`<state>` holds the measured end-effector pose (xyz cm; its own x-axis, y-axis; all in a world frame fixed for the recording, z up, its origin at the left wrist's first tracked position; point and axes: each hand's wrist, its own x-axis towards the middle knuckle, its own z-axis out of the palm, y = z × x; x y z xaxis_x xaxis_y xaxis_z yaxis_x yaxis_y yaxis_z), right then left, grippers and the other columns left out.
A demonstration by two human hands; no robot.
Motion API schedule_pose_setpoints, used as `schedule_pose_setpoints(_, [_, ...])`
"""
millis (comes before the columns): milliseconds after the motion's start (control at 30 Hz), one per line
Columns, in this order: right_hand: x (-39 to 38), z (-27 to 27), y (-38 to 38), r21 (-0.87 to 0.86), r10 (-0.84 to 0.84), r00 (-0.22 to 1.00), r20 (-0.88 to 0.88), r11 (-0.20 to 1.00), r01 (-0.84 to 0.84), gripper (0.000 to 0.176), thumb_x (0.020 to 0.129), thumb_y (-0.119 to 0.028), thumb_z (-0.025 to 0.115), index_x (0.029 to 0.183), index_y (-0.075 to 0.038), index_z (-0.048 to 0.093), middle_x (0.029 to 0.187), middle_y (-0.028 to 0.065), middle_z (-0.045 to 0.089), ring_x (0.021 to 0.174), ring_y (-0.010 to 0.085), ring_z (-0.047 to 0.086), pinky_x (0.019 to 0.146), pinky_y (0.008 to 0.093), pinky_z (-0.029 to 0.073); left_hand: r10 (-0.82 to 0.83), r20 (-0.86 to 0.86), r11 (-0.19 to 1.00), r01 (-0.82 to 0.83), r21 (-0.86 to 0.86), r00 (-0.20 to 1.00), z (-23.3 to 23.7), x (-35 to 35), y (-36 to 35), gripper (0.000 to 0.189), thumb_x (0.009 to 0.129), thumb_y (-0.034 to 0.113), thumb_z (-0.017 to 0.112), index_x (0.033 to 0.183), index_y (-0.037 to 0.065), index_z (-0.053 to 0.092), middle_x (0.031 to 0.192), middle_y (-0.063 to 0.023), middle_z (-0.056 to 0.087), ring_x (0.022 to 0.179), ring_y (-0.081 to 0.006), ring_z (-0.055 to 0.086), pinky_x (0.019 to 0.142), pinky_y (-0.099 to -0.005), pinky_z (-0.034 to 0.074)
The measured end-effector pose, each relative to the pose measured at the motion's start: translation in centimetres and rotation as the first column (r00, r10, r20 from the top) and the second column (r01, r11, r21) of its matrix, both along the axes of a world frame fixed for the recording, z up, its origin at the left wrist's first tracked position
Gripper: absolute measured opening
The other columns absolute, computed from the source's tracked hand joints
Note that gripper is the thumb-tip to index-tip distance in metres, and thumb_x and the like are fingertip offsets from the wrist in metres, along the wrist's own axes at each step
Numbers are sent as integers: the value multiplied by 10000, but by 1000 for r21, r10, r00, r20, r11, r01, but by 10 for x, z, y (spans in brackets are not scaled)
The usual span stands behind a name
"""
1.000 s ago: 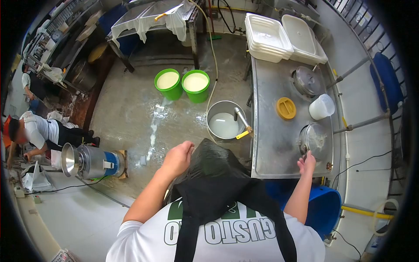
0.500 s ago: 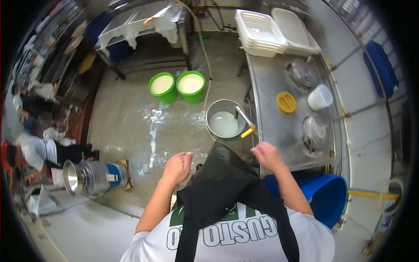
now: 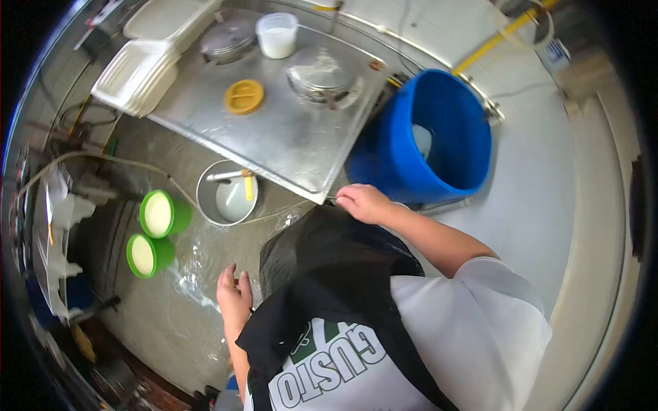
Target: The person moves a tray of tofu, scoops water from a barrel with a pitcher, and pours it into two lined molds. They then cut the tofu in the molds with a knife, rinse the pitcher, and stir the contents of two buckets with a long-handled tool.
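My left hand (image 3: 235, 291) hangs low beside the black apron (image 3: 322, 240), fingers and thumb apart, holding nothing. Curled up, my right hand (image 3: 363, 203) is right by the near corner of the steel table (image 3: 295, 154), with no object showing in it. Beyond that hand stands a big blue barrel (image 3: 404, 137) with something whitish inside. On the floor beside the table sits a metal pot (image 3: 207, 209) of cloudy liquid, a yellow-handled tool (image 3: 248, 188) across its rim.
Two green buckets (image 3: 179, 216) of creamy liquid stand on the wet floor (image 3: 199, 342). A hose (image 3: 147, 166) crosses it. On the table are a yellow lid (image 3: 244, 97), a plastic tub (image 3: 277, 38), metal lidded vessels (image 3: 319, 79) and stacked white trays (image 3: 137, 79).
My view has turned right, bringing the barrel and wall more into sight. My right hand is now by the table corner; my left hand has lowered and its fingers have spread.
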<state>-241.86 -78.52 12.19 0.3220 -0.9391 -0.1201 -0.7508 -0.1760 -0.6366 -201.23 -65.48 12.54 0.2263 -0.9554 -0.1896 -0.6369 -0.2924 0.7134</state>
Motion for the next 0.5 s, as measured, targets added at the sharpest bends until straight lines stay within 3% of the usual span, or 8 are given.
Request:
schedule_pose_setpoints(100, [-12,-16,10,36,25,997,73,999,-28,278,1029,-313,607,1135,-82,721,1093,181,738,1068,398,688,940,484,540,-95,78,994,91,52,992,5,-10,-23,309,1006,191,674,1187,-57,705,1122,-264,724,984,-398,709,847,-439,569])
schedule_pose_setpoints(233, [-67,-9,-27,-62,-87,986,143,993,97,239,1027,-301,619,1118,-105,720,1062,151,734,982,401,696,832,489,565,-134,134,990,128,52,982,16,-65,-61,295,1027,200,654,1164,-55,710,1034,-257,733,923,-382,706,804,-439,567])
schedule_pose_setpoints(300, [-118,7,-62,-308,-218,956,197,912,272,216,1022,-301,634,1078,-110,716,1019,148,730,925,398,699,777,479,571,-86,124,990,71,119,989,19,-96,-79,283,1022,195,656,1150,-49,717,1020,-256,736,933,-388,709,809,-449,567])
schedule_pose_setpoints(367, [-186,3,-101,-398,-455,870,191,774,492,210,1015,-307,652,1052,-107,707,981,156,731,906,395,705,779,469,572,-150,131,983,133,129,980,17,-129,-105,287,1018,195,660,1163,-46,715,1039,-256,736,946,-391,711,825,-451,565])
schedule_pose_setpoints(433, [-263,-21,-137,-282,-666,724,181,670,687,272,1017,-346,659,1032,-79,710,940,196,732,908,401,719,793,467,564,-238,123,968,225,110,963,18,-168,-141,309,1010,195,669,1207,-41,698,1079,-255,732,983,-401,711,859,-456,561])
schedule_pose_setpoints(500, [-348,-80,-166,-268,-684,730,5,702,660,347,1005,-392,650,1068,-57,715,945,226,741,951,431,711,827,492,548,-322,173,946,324,21,931,31,-215,-197,390,1005,216,687,1299,-36,649,1143,-257,716,1047,-403,700,896,-458,555])
